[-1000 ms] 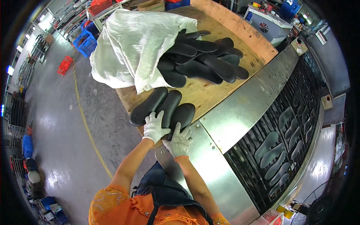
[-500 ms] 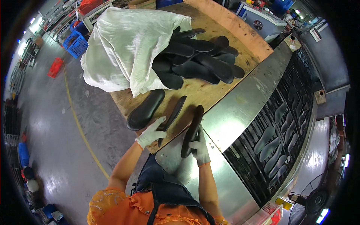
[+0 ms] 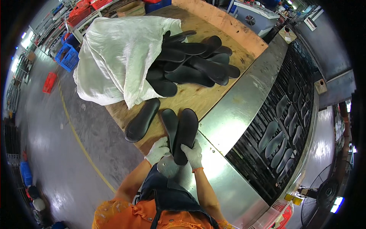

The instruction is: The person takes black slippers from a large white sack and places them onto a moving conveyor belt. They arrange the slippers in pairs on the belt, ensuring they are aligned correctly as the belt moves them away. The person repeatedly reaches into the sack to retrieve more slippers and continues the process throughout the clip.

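Note:
Both of my hands wear white knit gloves and are close together over the table's near corner. My left hand (image 3: 158,151) is closed on the heel end of a narrow-looking black insole (image 3: 170,124), tilted partly edge-on. Beside it, my right hand (image 3: 192,154) grips a second black insole (image 3: 187,131), its broad face turned up toward me; the two insoles touch or overlap. A third black insole (image 3: 143,120) lies on the wooden tabletop (image 3: 190,101) to the left. Farther off, a pile of black insoles (image 3: 198,63) spills out of a white woven sack (image 3: 118,57).
A metal ledge (image 3: 225,126) borders the wood on the right. Past it runs a dark slatted conveyor (image 3: 251,164) carrying several insoles (image 3: 268,135). A fan (image 3: 326,192) and a red-and-white basket (image 3: 276,213) stand at lower right. Blue (image 3: 67,57) and red crates (image 3: 49,82) sit on the floor at left.
My hands have come together, bringing the two insoles side by side. The right one has turned from edge-on to show its broad face. The whole view has shifted slightly.

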`<state>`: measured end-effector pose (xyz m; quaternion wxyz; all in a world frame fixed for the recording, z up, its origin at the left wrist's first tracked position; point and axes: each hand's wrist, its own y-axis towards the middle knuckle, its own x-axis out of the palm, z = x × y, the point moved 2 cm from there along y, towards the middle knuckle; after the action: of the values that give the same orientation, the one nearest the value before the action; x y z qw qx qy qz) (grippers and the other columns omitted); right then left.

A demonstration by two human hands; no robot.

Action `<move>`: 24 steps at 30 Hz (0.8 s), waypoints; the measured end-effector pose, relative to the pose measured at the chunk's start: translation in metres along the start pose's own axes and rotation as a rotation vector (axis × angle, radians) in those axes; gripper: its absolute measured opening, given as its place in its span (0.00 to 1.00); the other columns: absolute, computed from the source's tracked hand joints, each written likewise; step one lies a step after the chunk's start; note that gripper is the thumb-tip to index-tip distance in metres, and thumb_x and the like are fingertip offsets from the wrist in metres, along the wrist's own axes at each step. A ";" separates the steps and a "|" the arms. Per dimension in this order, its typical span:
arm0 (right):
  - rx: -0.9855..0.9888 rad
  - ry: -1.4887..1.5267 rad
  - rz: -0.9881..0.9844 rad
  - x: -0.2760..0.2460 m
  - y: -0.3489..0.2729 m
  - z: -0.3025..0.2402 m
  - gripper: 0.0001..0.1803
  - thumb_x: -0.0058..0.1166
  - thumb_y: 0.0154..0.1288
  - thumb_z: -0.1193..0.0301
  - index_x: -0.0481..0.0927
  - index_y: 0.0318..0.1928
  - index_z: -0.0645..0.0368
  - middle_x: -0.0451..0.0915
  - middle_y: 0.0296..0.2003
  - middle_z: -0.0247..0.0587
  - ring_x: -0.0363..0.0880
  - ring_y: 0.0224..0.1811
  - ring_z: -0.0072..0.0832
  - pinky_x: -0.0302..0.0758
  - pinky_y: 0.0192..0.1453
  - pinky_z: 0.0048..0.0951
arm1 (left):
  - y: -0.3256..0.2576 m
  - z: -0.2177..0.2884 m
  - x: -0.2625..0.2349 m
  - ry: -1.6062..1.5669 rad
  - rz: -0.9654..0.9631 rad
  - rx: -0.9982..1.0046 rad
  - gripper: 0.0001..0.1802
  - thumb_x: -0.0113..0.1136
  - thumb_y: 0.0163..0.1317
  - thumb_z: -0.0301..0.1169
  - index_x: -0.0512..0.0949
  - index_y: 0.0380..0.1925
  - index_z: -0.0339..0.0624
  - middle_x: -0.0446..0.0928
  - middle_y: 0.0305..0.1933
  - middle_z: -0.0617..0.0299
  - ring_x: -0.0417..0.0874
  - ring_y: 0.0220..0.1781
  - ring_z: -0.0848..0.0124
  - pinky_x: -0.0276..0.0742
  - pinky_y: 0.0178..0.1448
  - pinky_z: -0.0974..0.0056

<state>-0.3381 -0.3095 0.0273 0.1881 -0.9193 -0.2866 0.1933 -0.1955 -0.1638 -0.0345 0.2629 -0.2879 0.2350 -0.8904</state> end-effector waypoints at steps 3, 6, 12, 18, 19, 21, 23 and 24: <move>0.019 -0.086 -0.025 0.002 -0.009 -0.036 0.30 0.71 0.52 0.68 0.78 0.55 0.65 0.86 0.46 0.48 0.85 0.50 0.40 0.78 0.58 0.37 | 0.001 -0.009 -0.011 0.150 0.090 0.127 0.37 0.52 0.52 0.17 0.67 0.68 0.31 0.77 0.49 0.55 0.81 0.50 0.62 0.80 0.49 0.60; -0.006 0.204 -0.072 0.014 0.009 0.004 0.29 0.71 0.53 0.72 0.78 0.56 0.66 0.86 0.46 0.46 0.85 0.47 0.38 0.79 0.57 0.37 | 0.011 -0.011 -0.028 0.450 0.110 0.276 0.32 0.53 0.51 0.18 0.73 0.62 0.34 0.78 0.47 0.52 0.81 0.52 0.60 0.79 0.55 0.59; 0.300 0.720 -0.344 0.008 0.008 0.011 0.21 0.70 0.53 0.81 0.83 0.49 0.68 0.87 0.41 0.42 0.86 0.39 0.32 0.83 0.48 0.35 | -0.015 0.088 -0.014 1.215 0.554 0.582 0.31 0.65 0.49 0.26 0.77 0.58 0.48 0.75 0.58 0.48 0.73 0.63 0.45 0.73 0.67 0.50; 0.297 0.803 -0.300 -0.011 -0.004 0.024 0.21 0.71 0.54 0.79 0.82 0.50 0.68 0.87 0.40 0.45 0.87 0.38 0.35 0.84 0.46 0.37 | -0.011 0.154 -0.028 1.561 0.737 -0.013 0.59 0.80 0.42 0.46 0.58 0.75 0.60 0.66 0.68 0.46 0.68 0.68 0.45 0.69 0.67 0.41; 0.302 0.803 -0.298 -0.013 -0.007 0.021 0.21 0.71 0.54 0.78 0.83 0.49 0.67 0.87 0.40 0.45 0.87 0.38 0.35 0.84 0.46 0.37 | -0.009 0.157 -0.030 1.526 0.692 -0.086 0.60 0.80 0.41 0.46 0.57 0.76 0.60 0.67 0.68 0.45 0.68 0.69 0.45 0.70 0.67 0.42; 0.306 0.806 -0.290 -0.016 -0.009 0.020 0.21 0.72 0.53 0.78 0.83 0.49 0.67 0.87 0.40 0.44 0.86 0.38 0.35 0.84 0.45 0.37 | -0.005 0.158 -0.025 1.493 0.658 -0.118 0.60 0.79 0.41 0.45 0.56 0.76 0.60 0.67 0.67 0.45 0.70 0.67 0.44 0.71 0.66 0.44; 0.309 0.806 -0.279 -0.017 -0.010 0.029 0.21 0.72 0.53 0.78 0.83 0.49 0.67 0.87 0.40 0.44 0.86 0.38 0.35 0.84 0.45 0.37 | -0.002 0.149 -0.028 1.256 0.656 -0.038 0.59 0.78 0.41 0.42 0.58 0.75 0.52 0.70 0.65 0.41 0.77 0.63 0.44 0.74 0.66 0.49; 0.308 0.809 -0.308 -0.013 -0.008 0.033 0.23 0.72 0.53 0.77 0.82 0.51 0.67 0.87 0.41 0.44 0.86 0.39 0.35 0.84 0.46 0.38 | 0.000 0.132 -0.038 1.166 0.646 0.073 0.56 0.78 0.42 0.41 0.60 0.74 0.48 0.72 0.63 0.41 0.78 0.61 0.46 0.75 0.65 0.50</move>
<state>-0.3672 -0.3032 0.0063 0.4457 -0.8289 -0.2916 -0.1708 -0.0854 -0.1761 0.0466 0.3558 0.3345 0.3828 -0.7842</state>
